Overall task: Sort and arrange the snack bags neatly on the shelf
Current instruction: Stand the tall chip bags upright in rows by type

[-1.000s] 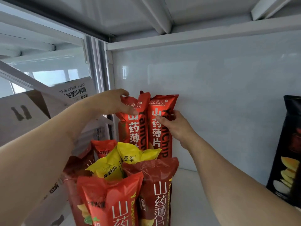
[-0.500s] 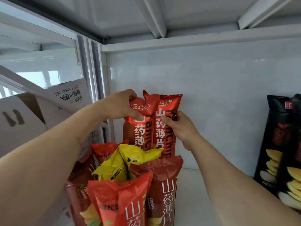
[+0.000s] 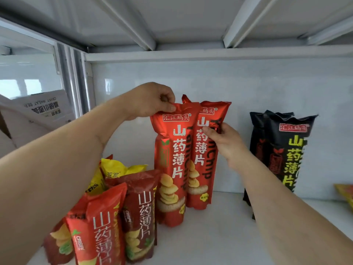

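Note:
Two tall red-orange chip bags stand upright on the white shelf [image 3: 219, 236] near the back wall. My left hand [image 3: 150, 101] pinches the top edge of the front red bag [image 3: 172, 169]. My right hand [image 3: 223, 142] grips the right side of the rear red bag [image 3: 205, 150], fingers curled round its edge. In front at the lower left stand a bright red bag [image 3: 97, 228], a dark red bag [image 3: 139, 213] and a yellow bag [image 3: 112, 171]. Two black chip bags [image 3: 284, 150] stand upright at the right.
A cardboard box [image 3: 44, 109] sits beyond the shelf's left post [image 3: 76, 79]. The upper shelf's underside with ribs hangs close overhead. A yellow-orange packet [image 3: 345, 196] peeks in at the right edge. White shelf surface shows between the red and black bags.
The view shifted so the bags sit further right and the black bags show fully. My left hand rose to pinch the front red bag's top seam; my right hand stays on the rear bag.

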### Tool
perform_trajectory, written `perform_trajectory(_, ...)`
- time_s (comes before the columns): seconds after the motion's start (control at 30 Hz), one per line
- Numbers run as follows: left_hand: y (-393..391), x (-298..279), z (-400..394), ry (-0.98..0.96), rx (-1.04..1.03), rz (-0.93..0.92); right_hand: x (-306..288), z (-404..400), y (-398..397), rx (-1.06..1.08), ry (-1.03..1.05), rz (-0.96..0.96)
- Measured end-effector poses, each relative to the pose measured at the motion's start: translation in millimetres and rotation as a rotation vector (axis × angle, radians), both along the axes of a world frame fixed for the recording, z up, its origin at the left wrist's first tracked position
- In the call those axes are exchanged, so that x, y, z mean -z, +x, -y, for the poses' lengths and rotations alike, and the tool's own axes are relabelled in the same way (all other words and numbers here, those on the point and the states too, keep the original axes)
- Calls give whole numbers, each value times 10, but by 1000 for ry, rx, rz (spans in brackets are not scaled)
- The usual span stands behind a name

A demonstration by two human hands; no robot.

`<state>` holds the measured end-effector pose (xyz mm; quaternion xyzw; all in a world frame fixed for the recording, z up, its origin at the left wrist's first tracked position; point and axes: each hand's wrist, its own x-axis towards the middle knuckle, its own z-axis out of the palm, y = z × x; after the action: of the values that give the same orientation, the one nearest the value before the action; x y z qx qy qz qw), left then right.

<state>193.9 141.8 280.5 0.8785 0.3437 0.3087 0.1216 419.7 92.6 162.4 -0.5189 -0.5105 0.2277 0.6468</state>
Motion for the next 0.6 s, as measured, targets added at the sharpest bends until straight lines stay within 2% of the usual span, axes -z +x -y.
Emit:
perform_trajectory(0.37,440,3,576,-88,81,-38,283,432,438,-30,-64,-68)
perform_trajectory(0.6,551,202,720,-172,39,79,421,521,439,-65,-33,-140)
